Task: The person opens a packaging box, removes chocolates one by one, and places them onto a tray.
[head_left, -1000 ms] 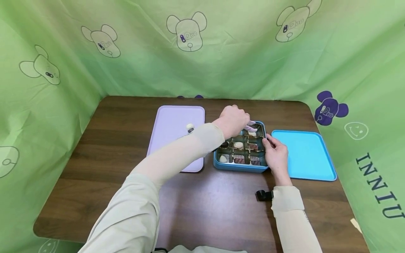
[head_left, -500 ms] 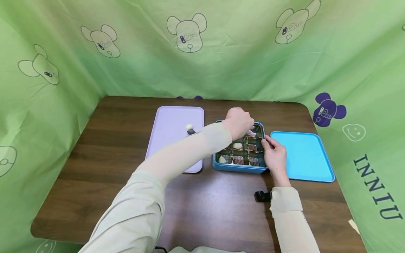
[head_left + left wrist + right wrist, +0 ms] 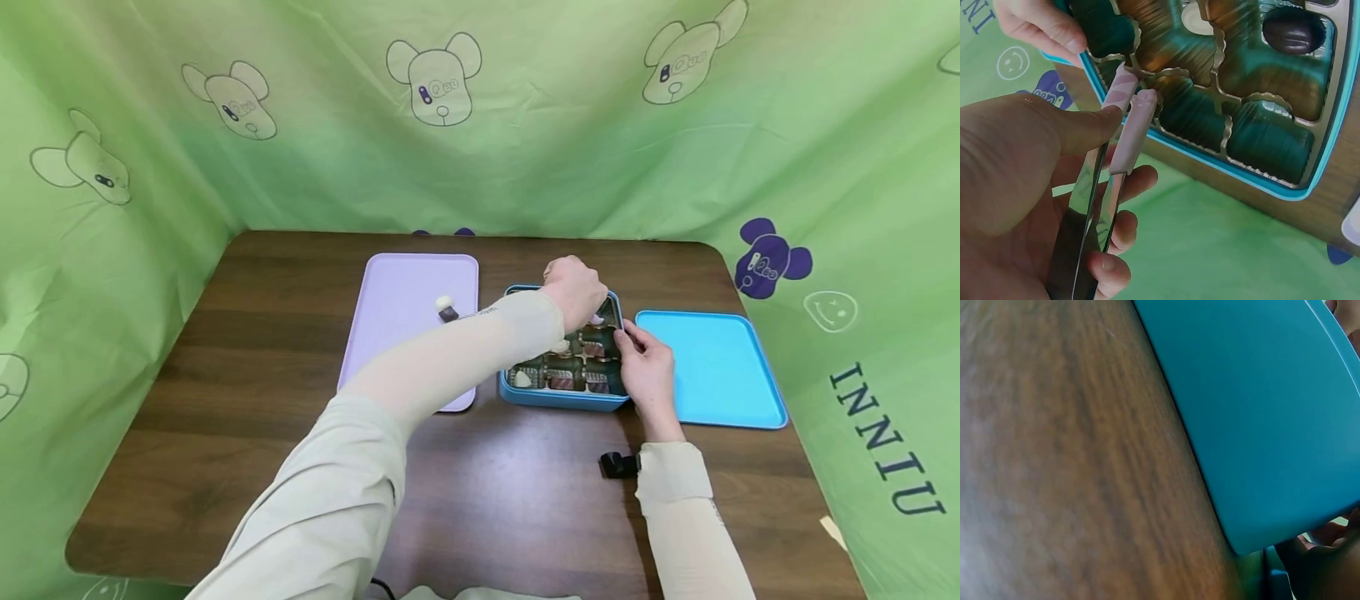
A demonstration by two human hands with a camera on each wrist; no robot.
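My left hand [image 3: 576, 292] reaches over the far right part of a blue chocolate box [image 3: 562, 402] and holds metal tongs [image 3: 1079, 244] with pink tips. In the left wrist view the thumb presses one pink arm and the other fingers curl behind. The pink tips [image 3: 1129, 128] stand close together at a corner compartment; what lies under them is hidden. My right hand [image 3: 648, 379] grips the box's right wall, thumb at the rim. Inside the divided insert are a dark oval chocolate [image 3: 1294, 30], a round white chocolate [image 3: 1197, 19], and several brown pieces [image 3: 561, 383].
Left of the box lies a lilac tray [image 3: 397, 287] bearing a white piece [image 3: 444, 302] and a dark piece [image 3: 448, 314]. A bright blue lid [image 3: 727, 367] lies to the right on the brown wooden table [image 3: 495, 492]. A green printed curtain [image 3: 540, 167] surrounds the table.
My left hand has moved a little to the right over the box, and now hides more of the tongs' tips in the head view. My right hand keeps its grip on the box.
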